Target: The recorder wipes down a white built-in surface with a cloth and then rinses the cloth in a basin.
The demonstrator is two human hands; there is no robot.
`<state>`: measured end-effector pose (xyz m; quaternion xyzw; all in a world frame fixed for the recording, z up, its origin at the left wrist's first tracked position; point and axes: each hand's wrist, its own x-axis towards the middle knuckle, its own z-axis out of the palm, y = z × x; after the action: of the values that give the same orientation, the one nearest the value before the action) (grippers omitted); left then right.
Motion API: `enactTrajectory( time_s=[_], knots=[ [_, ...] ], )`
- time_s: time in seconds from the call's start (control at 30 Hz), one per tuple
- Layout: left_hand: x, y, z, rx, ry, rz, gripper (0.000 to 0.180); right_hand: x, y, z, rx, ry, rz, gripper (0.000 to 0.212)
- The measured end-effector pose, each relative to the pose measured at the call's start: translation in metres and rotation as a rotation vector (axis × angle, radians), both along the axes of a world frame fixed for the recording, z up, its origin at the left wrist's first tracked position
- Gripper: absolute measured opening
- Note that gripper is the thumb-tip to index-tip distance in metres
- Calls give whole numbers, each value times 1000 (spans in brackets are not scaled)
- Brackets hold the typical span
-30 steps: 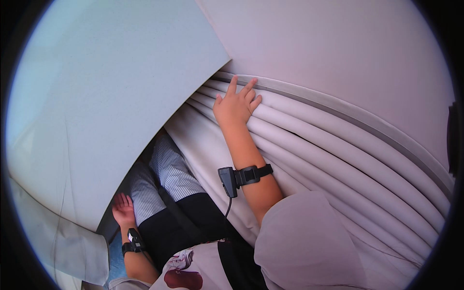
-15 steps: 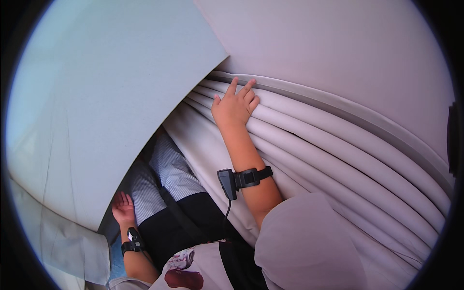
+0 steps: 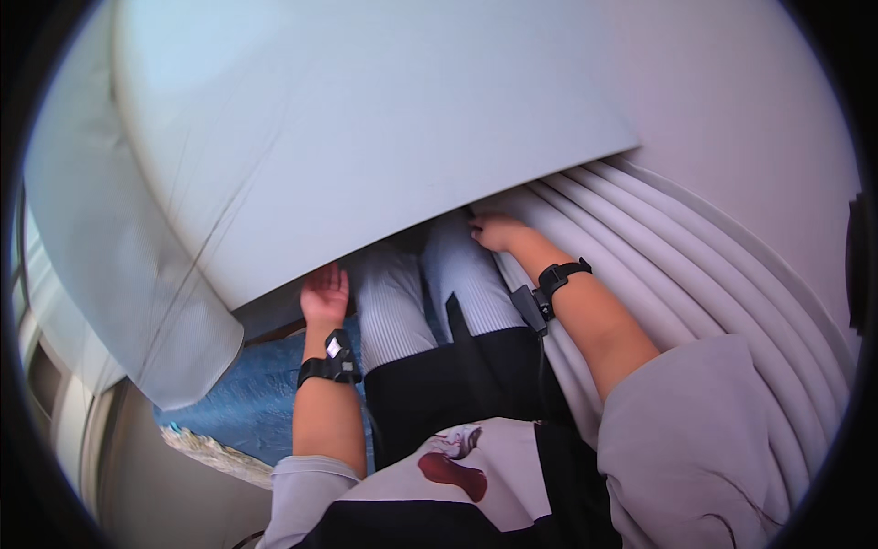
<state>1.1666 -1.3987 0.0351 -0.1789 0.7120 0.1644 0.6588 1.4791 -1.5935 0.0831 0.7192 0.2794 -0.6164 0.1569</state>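
Note:
My left hand (image 3: 325, 295) is palm up with its fingers stretched, at the near edge of the pale panel (image 3: 393, 119). It holds nothing visible. At the same edge, my right hand (image 3: 497, 232) is beside my right thigh, its fingers curled in. Anything inside them is hidden. Right by it lies the pale grey folded material (image 3: 631, 229), in long, thick folds that fan out along my right side. Their far ends run under the panel's corner.
A pale sheet (image 3: 187, 339) hangs curled over the panel's left end. Blue patterned cloth (image 3: 247, 384) covers the seat beside my left arm. A plain pale surface (image 3: 750, 119) lies beyond the folds. A black cord hangs from my right wristband (image 3: 552, 285).
My right hand has left the top of the folds and come down to the panel edge by my thigh, its fingers now curled. The view has swung left; my left hand stays palm up.

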Motion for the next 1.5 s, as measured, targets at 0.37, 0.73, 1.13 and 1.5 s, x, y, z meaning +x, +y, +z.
enactTrajectory(
  time_s=[0.37,0.73,1.13,1.5],
  knots=[
    [33,22,17,83,-146,167,42,23,97,15,-13,-124,354,47],
    [-57,-28,-91,283,-125,286,40,5,67,-98,391,-267,224,41],
    [5,-26,56,183,-120,430,49,-62,93,-16,289,340,111,12],
    [66,94,136,365,-75,551,46,2,246,233,1438,-248,-11,14]
  ],
)
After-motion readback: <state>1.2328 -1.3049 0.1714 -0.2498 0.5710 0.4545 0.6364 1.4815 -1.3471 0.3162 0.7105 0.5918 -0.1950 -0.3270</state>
